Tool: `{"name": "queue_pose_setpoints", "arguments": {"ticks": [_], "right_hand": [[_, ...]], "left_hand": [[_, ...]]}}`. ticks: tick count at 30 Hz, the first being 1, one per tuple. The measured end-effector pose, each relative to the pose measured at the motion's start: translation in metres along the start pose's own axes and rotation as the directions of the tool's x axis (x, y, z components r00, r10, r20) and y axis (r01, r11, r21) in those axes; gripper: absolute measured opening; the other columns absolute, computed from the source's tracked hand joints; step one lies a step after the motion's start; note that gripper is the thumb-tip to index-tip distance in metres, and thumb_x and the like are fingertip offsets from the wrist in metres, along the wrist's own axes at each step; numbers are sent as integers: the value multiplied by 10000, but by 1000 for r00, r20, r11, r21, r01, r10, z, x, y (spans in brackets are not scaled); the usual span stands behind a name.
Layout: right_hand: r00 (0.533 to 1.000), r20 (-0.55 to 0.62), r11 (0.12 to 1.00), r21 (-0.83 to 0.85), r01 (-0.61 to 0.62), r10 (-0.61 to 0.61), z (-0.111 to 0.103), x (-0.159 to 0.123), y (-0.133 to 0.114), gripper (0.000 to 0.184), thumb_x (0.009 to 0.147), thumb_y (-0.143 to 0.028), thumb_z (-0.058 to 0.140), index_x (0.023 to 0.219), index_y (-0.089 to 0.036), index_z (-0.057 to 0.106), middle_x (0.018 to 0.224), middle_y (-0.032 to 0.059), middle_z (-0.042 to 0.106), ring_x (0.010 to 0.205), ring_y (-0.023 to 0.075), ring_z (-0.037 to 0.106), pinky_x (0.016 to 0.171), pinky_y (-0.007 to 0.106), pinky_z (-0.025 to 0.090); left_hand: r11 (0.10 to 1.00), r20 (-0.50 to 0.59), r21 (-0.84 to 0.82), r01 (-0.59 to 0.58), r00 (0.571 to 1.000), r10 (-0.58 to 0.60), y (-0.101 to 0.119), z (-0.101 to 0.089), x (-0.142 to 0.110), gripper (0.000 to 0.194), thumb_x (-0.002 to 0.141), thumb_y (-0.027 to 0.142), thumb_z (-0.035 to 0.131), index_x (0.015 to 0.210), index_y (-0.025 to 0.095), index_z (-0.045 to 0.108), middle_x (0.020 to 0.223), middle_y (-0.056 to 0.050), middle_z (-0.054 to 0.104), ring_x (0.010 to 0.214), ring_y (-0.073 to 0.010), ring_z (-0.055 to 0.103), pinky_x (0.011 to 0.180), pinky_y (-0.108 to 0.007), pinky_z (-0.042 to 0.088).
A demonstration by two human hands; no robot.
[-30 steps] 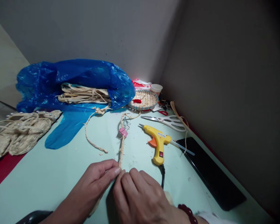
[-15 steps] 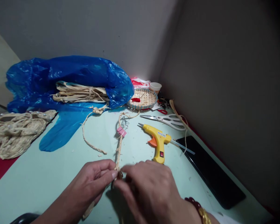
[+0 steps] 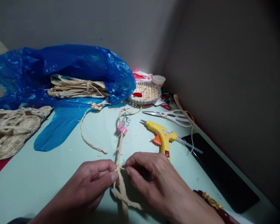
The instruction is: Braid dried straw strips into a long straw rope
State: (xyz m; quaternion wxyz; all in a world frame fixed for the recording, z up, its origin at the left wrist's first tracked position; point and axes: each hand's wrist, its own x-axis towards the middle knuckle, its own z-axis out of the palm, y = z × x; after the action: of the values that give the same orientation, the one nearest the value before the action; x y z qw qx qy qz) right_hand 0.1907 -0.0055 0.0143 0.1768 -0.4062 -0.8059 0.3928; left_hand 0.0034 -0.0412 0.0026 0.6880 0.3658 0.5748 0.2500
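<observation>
1. The braid [image 3: 119,151] lies in the middle of the surface [image 3: 60,174], running from the pink clip [image 3: 122,129] down towards the person and in between the two hands.
2. The left hand [image 3: 93,183] has its thumb and first finger pressed together on the lower end of the braid, where the strands meet.
3. The right hand [image 3: 156,183] is just beside it. Its thumb and first finger seem to be closed on a thin strand [image 3: 122,168], which goes out sideways from the braid; the other fingers are curled, and I cannot tell if they hold something.
4. What is done, in my judgement: the part between the clip and the left fingers is already braided, with some small fibre ends sticking out. Beyond the clip, a thinner length curves away towards the woven basket [image 3: 143,102].
5. What is left: below the fingers, the loose strands [image 3: 123,193] are not yet braided; one makes a loop and crosses over another. How far they continue is not visible, because they leave the view.
6. The glue gun [image 3: 164,137] and the scissors [image 3: 175,117] lie apart from both hands, unused at this moment.
</observation>
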Motion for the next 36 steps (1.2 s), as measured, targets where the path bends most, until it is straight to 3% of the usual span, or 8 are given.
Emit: {"name": "queue_pose_setpoints", "arguments": {"ticks": [6, 10, 12, 16, 21, 25, 30, 36], "right_hand": [[1000, 4, 996, -85, -24, 25, 8, 2, 7, 233, 931, -254, 414, 809, -203, 605, 668, -15, 579, 559, 101, 468, 531, 228, 320], [997, -77, 999, 38, -27, 30, 11, -2, 5, 146, 934, -284, 434, 1017, -229, 539, 621, -50, 539, 504, 98, 405, 499, 221, 296], [995, -91, 992, 121, -39, 50, 10, -4, 1, 123, 928, -304, 464, 1005, -232, 529, 601, -61, 534, 498, 95, 415, 503, 216, 308], [999, 2, 985, 170, -43, 43, 7, -4, -4, 133, 905, -296, 529, 829, -215, 602, 692, -29, 612, 603, 97, 521, 576, 203, 368], [987, 127, 942, 309, -132, 97, 13, -2, 5, 128, 915, -283, 503, 861, -208, 592, 665, -48, 566, 568, 75, 438, 518, 174, 344], [978, 137, 958, 220, -186, 159, 10, -3, 2, 181, 929, -323, 466, 819, -212, 558, 659, -45, 541, 565, 82, 445, 502, 181, 346], [995, 70, 997, 23, -70, 68, 0, -5, -7, 175, 945, -292, 413, 877, -222, 558, 823, 8, 582, 789, 147, 547, 723, 262, 437], [970, 176, 979, 83, -187, 170, -2, -7, -10, 236, 987, -363, 335, 898, -227, 507, 839, 7, 584, 771, 147, 527, 664, 260, 419]], "left_hand": [[1000, 11, 20, -4, 1000, 4, 0, -2, 2, 379, 747, 530, 635, 680, 161, 581, 419, 125, 262, 407, -46, 169, 409, -209, 72], [1000, -20, -6, -16, 1000, 16, -1, 0, 2, 374, 720, 523, 657, 693, 154, 602, 455, 112, 302, 432, -49, 176, 419, -205, 89], [1000, -43, 12, -26, 999, 26, -1, 1, 1, 349, 722, 499, 648, 698, 152, 618, 463, 109, 306, 437, -53, 179, 423, -205, 102], [990, -103, 116, -86, 990, 98, -2, 2, 2, 285, 720, 425, 617, 645, 151, 642, 500, 77, 388, 484, -76, 276, 466, -203, 215], [963, -106, 240, -123, 983, 152, -3, 4, 3, 278, 731, 419, 563, 645, 163, 632, 574, 46, 461, 590, -120, 386, 554, -215, 290], [952, -115, 292, -93, 985, 132, -2, 5, 3, 283, 734, 439, 539, 661, 175, 611, 578, 49, 463, 590, -128, 389, 551, -224, 287], [913, -128, 396, -101, 978, 163, -1, 5, 3, 314, 764, 445, 491, 660, 177, 619, 607, 39, 515, 619, -137, 436, 579, -232, 312], [905, -133, 410, -112, 975, 180, -1, 4, 1, 306, 782, 430, 497, 704, 189, 667, 652, 20, 602, 644, -146, 499, 602, -237, 344]]}}
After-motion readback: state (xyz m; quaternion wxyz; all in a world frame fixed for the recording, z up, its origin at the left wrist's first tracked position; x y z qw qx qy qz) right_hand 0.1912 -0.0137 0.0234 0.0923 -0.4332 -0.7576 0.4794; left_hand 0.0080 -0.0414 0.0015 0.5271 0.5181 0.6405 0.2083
